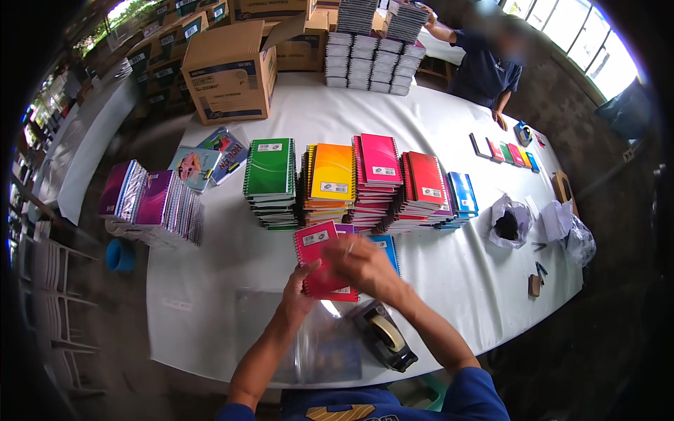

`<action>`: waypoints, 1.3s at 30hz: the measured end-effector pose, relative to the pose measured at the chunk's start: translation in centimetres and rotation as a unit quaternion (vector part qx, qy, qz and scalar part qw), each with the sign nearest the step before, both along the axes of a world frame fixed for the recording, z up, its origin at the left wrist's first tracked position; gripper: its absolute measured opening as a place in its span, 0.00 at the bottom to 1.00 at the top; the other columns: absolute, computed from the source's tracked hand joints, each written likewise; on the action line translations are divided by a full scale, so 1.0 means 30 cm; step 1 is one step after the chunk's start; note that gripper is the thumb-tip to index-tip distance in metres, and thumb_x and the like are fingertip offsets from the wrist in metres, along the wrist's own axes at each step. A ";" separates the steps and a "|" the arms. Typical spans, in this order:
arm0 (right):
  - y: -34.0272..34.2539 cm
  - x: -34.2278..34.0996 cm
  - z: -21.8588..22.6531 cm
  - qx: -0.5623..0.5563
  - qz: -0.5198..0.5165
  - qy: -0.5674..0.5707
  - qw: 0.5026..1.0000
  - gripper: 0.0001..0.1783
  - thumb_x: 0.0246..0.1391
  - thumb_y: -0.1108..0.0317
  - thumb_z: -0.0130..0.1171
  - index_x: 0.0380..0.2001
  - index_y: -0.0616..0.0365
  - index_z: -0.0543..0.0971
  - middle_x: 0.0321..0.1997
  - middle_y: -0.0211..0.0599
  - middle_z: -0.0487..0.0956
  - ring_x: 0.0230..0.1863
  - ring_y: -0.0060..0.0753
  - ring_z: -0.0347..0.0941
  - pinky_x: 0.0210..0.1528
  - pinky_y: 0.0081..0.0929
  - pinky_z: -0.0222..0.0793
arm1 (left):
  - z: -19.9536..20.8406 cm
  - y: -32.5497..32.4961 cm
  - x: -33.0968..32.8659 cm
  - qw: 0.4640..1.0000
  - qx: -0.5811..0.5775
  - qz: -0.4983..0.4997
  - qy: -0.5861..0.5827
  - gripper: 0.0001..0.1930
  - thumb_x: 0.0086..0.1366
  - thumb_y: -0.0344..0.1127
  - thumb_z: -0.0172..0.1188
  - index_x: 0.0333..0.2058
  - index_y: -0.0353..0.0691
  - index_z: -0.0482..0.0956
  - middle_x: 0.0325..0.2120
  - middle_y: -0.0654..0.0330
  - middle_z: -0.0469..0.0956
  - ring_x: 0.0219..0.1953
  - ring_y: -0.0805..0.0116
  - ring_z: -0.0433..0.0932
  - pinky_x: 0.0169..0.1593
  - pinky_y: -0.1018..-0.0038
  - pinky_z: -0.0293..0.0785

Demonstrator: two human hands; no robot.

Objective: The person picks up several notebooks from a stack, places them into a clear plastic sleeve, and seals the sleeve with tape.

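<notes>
My left hand (298, 289) grips a spiral-bound red notebook (316, 242) by its lower left edge, thumb on the cover. Across the right side of that notebook reaches my right hand (371, 266), its fingers curled and smeared by motion; whether they grip anything cannot be made out. Parts of a purple notebook (344, 228) and a blue notebook (387, 251) show behind my hands. Beyond stand stacks of small notebooks: green (269, 168), yellow (333, 168), pink (379, 158), red (423, 179) and blue (463, 193). A tape dispenser (386, 337) sits near my right forearm.
Purple notebooks (158, 200) and plastic-covered books (193, 167) lie at left. A cardboard box (232, 77) and wrapped notebook stacks (368, 63) stand at the back. A co-worker (488, 63) is at the far right side, near a plastic bag (509, 221). Clear plastic (319, 351) lies in front of me.
</notes>
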State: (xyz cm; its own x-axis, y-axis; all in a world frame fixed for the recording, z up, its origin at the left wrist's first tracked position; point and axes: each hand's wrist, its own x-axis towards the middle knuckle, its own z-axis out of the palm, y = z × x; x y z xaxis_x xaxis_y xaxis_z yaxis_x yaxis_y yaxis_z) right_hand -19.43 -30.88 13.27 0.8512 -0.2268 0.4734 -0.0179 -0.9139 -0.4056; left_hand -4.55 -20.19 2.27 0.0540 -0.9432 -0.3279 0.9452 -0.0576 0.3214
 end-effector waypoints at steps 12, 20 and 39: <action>-0.128 0.080 0.100 -0.127 -0.179 -0.073 0.973 0.21 0.42 0.78 0.58 0.45 0.60 0.80 0.52 0.45 0.79 0.57 0.43 0.74 0.63 0.40 0.67 | 0.039 0.043 0.094 0.998 -0.024 0.035 -0.054 0.35 0.58 0.52 0.67 0.57 0.38 0.67 0.49 0.56 0.76 0.51 0.63 0.77 0.57 0.62 0.73; 0.066 0.213 0.068 -0.058 0.019 0.018 0.998 0.21 0.44 0.76 0.62 0.46 0.63 0.79 0.55 0.44 0.77 0.59 0.44 0.71 0.63 0.44 0.64 | 0.004 0.098 0.166 0.999 -0.035 0.007 -0.019 0.28 0.58 0.34 0.62 0.58 0.36 0.66 0.51 0.54 0.75 0.53 0.58 0.75 0.57 0.57 0.74; 0.201 0.169 -0.053 -0.224 0.012 0.045 0.973 0.21 0.42 0.70 0.59 0.44 0.64 0.80 0.53 0.45 0.77 0.58 0.44 0.73 0.56 0.37 0.73 | -0.033 0.119 0.203 0.983 -0.180 -0.027 0.038 0.47 0.61 0.76 0.34 0.64 0.39 0.58 0.57 0.51 0.69 0.57 0.58 0.71 0.61 0.59 0.67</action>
State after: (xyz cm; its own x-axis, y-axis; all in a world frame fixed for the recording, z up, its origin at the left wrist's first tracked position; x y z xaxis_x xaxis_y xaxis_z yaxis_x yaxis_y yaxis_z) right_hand -14.36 -24.85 11.67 0.8964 0.0051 0.4431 -0.0122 -0.9993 0.0362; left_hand 1.55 -16.62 1.28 -0.0109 -0.9996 0.0268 0.9658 -0.0036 0.2593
